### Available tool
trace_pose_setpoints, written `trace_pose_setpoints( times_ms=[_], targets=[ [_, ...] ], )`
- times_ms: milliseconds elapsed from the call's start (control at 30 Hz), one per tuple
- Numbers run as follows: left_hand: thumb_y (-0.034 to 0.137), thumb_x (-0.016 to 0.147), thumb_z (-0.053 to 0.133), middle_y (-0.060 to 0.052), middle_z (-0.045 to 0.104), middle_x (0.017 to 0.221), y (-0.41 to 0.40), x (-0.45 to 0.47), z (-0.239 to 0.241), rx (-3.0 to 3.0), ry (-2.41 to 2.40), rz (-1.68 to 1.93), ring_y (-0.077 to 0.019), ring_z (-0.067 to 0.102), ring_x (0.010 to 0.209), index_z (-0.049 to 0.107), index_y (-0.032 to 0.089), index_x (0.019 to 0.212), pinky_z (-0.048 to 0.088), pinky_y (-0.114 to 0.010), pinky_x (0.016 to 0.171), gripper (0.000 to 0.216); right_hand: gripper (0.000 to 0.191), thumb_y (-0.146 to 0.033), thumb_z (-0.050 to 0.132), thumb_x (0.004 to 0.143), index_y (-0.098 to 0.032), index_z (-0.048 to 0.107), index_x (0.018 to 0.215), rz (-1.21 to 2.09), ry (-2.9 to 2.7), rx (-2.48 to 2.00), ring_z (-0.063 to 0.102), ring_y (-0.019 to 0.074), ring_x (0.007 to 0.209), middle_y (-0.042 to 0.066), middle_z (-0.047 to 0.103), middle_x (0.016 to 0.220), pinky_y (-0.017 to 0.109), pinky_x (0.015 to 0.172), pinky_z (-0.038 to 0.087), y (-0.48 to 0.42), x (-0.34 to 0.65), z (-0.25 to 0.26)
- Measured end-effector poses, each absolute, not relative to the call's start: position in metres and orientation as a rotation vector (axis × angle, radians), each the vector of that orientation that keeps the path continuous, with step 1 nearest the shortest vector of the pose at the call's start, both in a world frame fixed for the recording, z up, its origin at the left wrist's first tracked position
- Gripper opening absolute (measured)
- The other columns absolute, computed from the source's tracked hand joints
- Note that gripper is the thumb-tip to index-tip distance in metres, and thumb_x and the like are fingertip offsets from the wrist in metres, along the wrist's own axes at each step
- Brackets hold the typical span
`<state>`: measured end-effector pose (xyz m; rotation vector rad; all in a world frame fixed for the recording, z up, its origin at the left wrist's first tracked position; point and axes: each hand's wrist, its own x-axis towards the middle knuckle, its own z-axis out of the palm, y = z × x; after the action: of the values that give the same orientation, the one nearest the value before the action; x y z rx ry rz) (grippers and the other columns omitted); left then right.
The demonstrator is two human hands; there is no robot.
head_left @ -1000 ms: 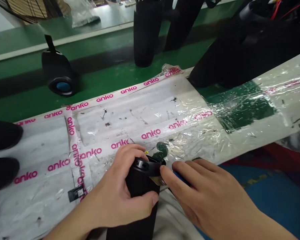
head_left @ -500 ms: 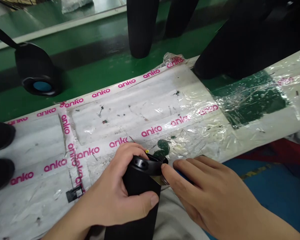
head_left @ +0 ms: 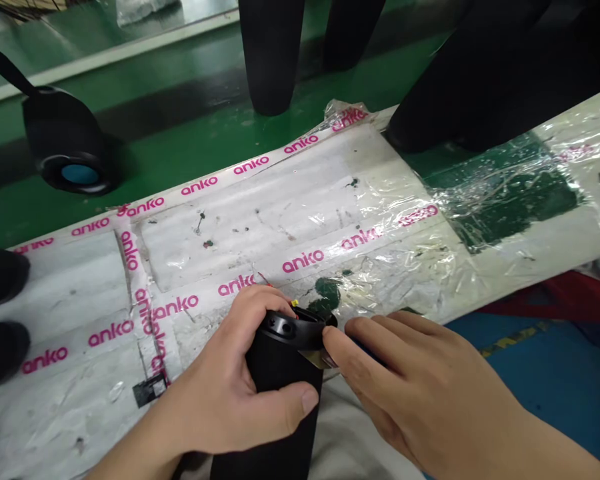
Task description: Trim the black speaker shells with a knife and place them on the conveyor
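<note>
My left hand (head_left: 250, 373) is wrapped round a black cylindrical speaker housing (head_left: 283, 380), its thumb lying along the near side. The housing stands tilted, with its ringed end up. Two small round holes show in the ring, and a yellow connector with a bit of red wire peeks over its rim. At the ring's right side my right hand (head_left: 405, 373) is closed round a blue-handled tool, mostly hidden by the fingers. A flat metal blade (head_left: 318, 359) juts from under the index finger against the housing's edge. What the hidden part of the tool looks like I cannot tell.
A worn white bench (head_left: 250, 220) carries pink "anko" tape. On it lies a small black part (head_left: 149, 390). Black speakers with a strap (head_left: 73, 143) and without (head_left: 270, 60) stand on the green surface behind; dark cylinders (head_left: 3, 353) sit at left, larger black shapes at upper right.
The view has shifted slightly. Both hands keep nearly the same hold, and the blade stays at the housing's edge; a little more red wire shows beyond my left hand.
</note>
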<state>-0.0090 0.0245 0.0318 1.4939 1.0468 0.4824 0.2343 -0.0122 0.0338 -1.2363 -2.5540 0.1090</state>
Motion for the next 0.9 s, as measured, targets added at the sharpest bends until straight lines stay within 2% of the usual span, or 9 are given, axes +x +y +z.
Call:
trace_pose_setpoints(
  times_ms=[400,467,600,767,833,900],
  targets=[
    [0.021,0.079,0.080,-0.004,0.060,0.135,0.025,-0.007,0.033,1.489,1.056,0.486,-0.0305,0.059,0.132,0.059,0.031,0.119,0.055,-0.040,0.104,0.046,0.043,0.000,0.044,0.086,-0.021,0.054,0.122,0.010,-2.593,-1.282,0.061,0.0219,0.064,0.000,0.068,0.082,0.038,0.068,0.043,-0.014,0.231,0.038],
    [0.022,0.080,0.080,-0.004,0.061,0.133,0.026,-0.006,0.034,1.500,1.040,0.502,-0.0289,0.060,0.128,0.059,0.031,0.119,0.054,-0.040,0.104,0.045,0.042,-0.001,0.045,0.086,-0.020,0.054,0.122,-0.037,-2.609,-1.323,0.061,0.0218,0.063,0.000,0.066,0.080,0.038,0.067,0.042,-0.018,0.229,0.037],
    [0.022,0.081,0.079,-0.002,0.062,0.123,0.028,-0.003,0.037,1.536,1.015,0.467,-0.0236,0.064,0.110,0.058,0.029,0.111,0.056,-0.036,0.094,0.037,0.041,-0.003,0.047,0.086,-0.019,0.054,0.124,-0.111,-2.622,-1.429,0.061,0.0214,0.063,0.001,0.065,0.081,0.038,0.066,0.043,-0.028,0.225,0.034],
    [0.020,0.079,0.076,-0.003,0.062,0.122,0.028,0.000,0.040,1.574,1.049,0.401,-0.0250,0.064,0.109,0.055,0.029,0.110,0.056,-0.040,0.094,0.039,0.038,-0.006,0.052,0.086,-0.017,0.055,0.123,-0.197,-2.633,-1.462,0.059,0.0207,0.059,0.004,0.066,0.081,0.038,0.061,0.044,-0.034,0.219,0.034],
    [0.021,0.080,0.074,-0.002,0.061,0.118,0.027,0.001,0.041,1.555,1.073,0.368,-0.0240,0.064,0.103,0.053,0.029,0.108,0.057,-0.041,0.090,0.036,0.040,-0.009,0.056,0.084,-0.017,0.056,0.123,-0.201,-2.650,-1.471,0.059,0.0206,0.056,0.004,0.067,0.082,0.038,0.058,0.044,-0.033,0.217,0.038],
    [0.022,0.082,0.072,-0.001,0.060,0.112,0.026,0.003,0.042,1.537,1.087,0.346,-0.0235,0.063,0.097,0.052,0.028,0.106,0.056,-0.041,0.085,0.032,0.044,-0.012,0.060,0.076,-0.019,0.057,0.120,-0.154,-2.655,-1.503,0.057,0.0206,0.051,0.003,0.064,0.077,0.039,0.053,0.041,-0.029,0.215,0.044]
  ],
)
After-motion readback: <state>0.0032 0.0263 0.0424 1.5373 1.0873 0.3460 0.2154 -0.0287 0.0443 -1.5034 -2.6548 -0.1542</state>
